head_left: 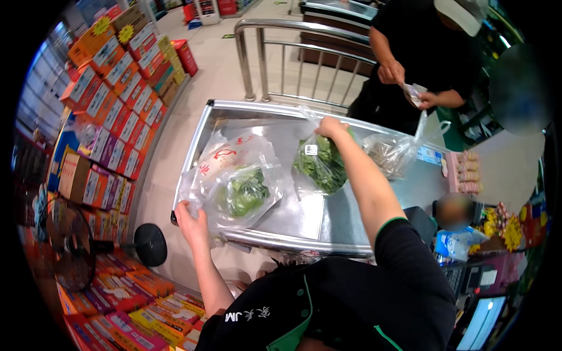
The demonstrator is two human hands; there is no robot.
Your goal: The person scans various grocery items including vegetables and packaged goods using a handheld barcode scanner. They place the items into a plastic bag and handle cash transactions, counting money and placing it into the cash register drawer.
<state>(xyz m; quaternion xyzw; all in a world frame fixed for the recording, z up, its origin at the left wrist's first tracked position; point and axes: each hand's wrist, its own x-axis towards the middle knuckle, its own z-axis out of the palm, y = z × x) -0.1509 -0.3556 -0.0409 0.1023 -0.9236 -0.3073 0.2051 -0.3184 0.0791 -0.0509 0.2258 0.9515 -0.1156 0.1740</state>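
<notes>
My left hand grips the near-left edge of a clear plastic carrier bag that bears red printing. Inside that bag lies a bundle of light green leafy vegetable. Farther right, my right hand is closed on the upper end of a clear produce bag of dark leafy greens with a white barcode sticker. Its palm side is hidden from above. To the right of my forearm, a knotted clear bag of brownish goods rests on the metal checkout counter.
Across the counter a person in black holds small papers in both hands. A steel railing runs behind the far edge. Stacked cartons and a fan stand left. Pink-packed goods and a monitor are right.
</notes>
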